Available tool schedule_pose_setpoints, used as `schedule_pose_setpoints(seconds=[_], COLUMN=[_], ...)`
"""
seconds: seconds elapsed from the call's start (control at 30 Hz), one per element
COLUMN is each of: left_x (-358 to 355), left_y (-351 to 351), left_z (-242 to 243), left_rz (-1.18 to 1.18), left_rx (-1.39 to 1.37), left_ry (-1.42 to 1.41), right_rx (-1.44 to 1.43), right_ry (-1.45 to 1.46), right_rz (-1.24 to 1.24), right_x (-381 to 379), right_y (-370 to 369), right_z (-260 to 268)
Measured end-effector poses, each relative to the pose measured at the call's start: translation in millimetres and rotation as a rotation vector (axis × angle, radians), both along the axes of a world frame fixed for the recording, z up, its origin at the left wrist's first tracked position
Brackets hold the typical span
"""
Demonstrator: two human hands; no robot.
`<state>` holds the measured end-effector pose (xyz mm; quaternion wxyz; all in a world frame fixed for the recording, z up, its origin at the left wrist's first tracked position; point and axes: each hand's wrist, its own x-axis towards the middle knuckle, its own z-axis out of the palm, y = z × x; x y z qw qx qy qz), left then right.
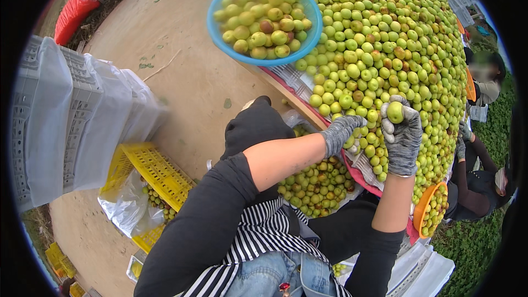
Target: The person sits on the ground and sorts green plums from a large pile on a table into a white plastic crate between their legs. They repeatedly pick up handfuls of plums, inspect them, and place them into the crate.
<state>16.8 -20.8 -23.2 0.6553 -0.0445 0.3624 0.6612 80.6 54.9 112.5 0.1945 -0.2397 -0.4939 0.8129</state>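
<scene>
My right hand (401,138), in a grey knit glove with pale fingertips, is raised over a sloping heap of green jujubes (371,49). Between its thumb and fingers is one green jujube (395,112). To its left, my left hand (343,133), gloved alike, is at the near edge of the heap. Its fingers point right and its palm side is hidden, so whether it holds a fruit is unclear. Below both hands, between my legs, more green and brown-blotched jujubes (317,187) lie in a lined container.
A blue plastic basket (212,35) of jujubes is at the heap's far left edge. An orange basket (420,210) sits at right, near a co-worker (474,185). Yellow crates (161,173) and stacked grey crates (80,115) stand left. A wooden rail (303,109) edges the heap.
</scene>
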Motion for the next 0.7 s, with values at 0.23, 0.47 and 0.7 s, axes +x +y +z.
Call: schedule_pose_setpoints(seconds=[0.23,0.47,0.7], left_x=[43,58,78], left_y=[-25,-98,-142], left_z=[-27,-18,-23], left_rz=[-0.069,-0.038,-0.170], left_rx=[0.059,0.050,0.018], left_ry=[-0.139,-0.189,-0.301], right_rx=[0.042,0.469,0.614], right_ry=[-0.357,-0.183,0.104], right_rz=[0.670,1.250,1.117], right_x=[-58,-70,-56], right_y=[-168,-334,-347], right_z=[21,-9,8])
